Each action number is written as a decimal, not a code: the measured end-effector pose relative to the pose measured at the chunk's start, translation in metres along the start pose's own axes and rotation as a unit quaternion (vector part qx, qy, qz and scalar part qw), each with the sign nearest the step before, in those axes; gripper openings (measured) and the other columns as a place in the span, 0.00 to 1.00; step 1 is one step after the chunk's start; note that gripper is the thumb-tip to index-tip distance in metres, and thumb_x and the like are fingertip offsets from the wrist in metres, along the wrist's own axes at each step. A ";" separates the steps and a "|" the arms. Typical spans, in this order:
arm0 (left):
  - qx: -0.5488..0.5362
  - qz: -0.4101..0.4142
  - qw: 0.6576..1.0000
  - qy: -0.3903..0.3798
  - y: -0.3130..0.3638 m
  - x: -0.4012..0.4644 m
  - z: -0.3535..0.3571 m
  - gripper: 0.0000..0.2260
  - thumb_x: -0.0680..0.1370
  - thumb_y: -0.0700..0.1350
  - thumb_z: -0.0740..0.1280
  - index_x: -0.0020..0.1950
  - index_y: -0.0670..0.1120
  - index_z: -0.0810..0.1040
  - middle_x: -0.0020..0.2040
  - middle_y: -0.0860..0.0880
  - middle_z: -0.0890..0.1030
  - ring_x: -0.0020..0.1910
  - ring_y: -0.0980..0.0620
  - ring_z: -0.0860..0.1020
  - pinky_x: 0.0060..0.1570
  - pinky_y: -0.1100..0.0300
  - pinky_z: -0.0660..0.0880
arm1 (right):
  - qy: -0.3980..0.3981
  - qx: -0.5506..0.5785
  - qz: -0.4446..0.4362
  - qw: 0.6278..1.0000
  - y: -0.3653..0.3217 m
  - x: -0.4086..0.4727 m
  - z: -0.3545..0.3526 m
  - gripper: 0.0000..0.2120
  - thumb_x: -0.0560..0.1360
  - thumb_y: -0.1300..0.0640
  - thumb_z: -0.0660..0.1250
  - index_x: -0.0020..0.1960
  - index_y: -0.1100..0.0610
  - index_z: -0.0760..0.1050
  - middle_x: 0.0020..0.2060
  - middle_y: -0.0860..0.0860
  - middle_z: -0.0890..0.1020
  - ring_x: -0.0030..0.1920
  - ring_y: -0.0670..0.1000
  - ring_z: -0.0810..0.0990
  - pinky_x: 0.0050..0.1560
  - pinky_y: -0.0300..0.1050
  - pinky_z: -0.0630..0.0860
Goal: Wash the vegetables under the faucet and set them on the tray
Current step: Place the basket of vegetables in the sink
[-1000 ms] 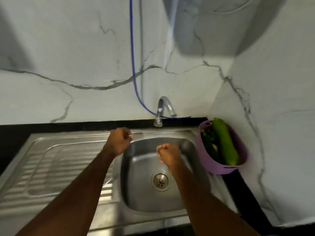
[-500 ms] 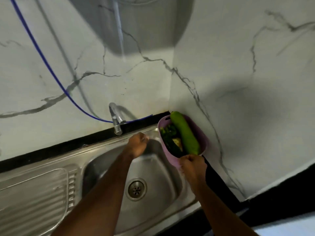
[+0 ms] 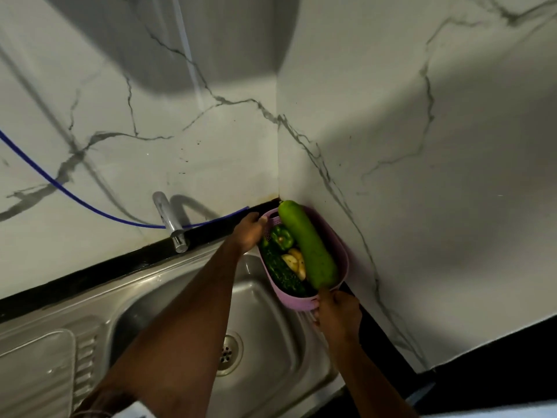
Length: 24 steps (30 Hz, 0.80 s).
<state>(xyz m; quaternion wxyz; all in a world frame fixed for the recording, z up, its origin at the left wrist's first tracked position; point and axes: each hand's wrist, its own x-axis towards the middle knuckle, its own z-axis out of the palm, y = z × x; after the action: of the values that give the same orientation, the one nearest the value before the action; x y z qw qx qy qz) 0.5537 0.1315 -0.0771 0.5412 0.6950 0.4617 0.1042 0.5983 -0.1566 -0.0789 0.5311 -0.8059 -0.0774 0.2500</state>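
Note:
A purple basket [image 3: 343, 260] sits in the corner at the right of the steel sink [image 3: 265, 321]. Inside it lie a long green gourd [image 3: 307, 245], a green capsicum [image 3: 281, 236], a dark bumpy bitter gourd [image 3: 280, 273] and pale yellowish pieces [image 3: 297, 260]. My left hand [image 3: 248, 232] grips the basket's far rim. At the near rim my right hand [image 3: 339, 312] holds the basket. The chrome faucet [image 3: 168, 218] stands left of the basket with no water visible.
The sink's ribbed draining board [image 3: 45, 360] stretches to the left. A blue hose [image 3: 75, 200] runs along the marble wall behind the faucet. Marble walls close in behind and right of the basket. A black counter strip [image 3: 90, 276] edges the sink.
My view has swung right toward the corner. Both hands left the sink basin; the right reached the basket's near rim first, then the left took hold of the far rim.

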 end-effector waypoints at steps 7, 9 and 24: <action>-0.028 -0.056 0.998 -0.024 0.063 -0.066 -0.004 0.21 0.83 0.60 0.55 0.69 0.50 0.72 0.62 0.44 0.78 0.59 0.39 0.77 0.54 0.40 0.77 | -0.008 0.013 -0.003 1.000 0.013 0.013 0.006 0.27 0.64 0.32 0.60 0.37 0.55 0.80 0.38 0.56 0.85 0.43 0.62 0.85 0.49 0.65 0.82; -0.065 -0.084 0.994 -0.024 0.055 -0.062 -0.010 0.22 0.82 0.63 0.54 0.68 0.52 0.71 0.63 0.46 0.79 0.59 0.39 0.78 0.53 0.39 0.76 | -0.006 0.015 -0.002 1.000 0.012 0.015 0.008 0.25 0.64 0.33 0.60 0.38 0.54 0.80 0.38 0.55 0.85 0.43 0.60 0.85 0.48 0.65 0.83; -0.247 -0.150 0.955 0.065 -0.025 -0.136 -0.052 0.30 0.82 0.66 0.47 0.67 0.47 0.75 0.63 0.43 0.80 0.52 0.44 0.79 0.46 0.54 0.75 | -0.086 -0.051 -0.050 0.994 -0.018 0.023 0.023 0.12 0.74 0.50 0.68 0.35 0.56 0.79 0.36 0.59 0.83 0.41 0.62 0.86 0.38 0.67 0.84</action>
<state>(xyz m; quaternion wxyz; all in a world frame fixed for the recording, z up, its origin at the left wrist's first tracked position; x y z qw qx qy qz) 0.4316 0.0627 -0.0299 0.6745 0.4541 0.5544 0.1776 0.6098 -0.1212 -0.0770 0.4928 -0.8023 -0.1757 0.2874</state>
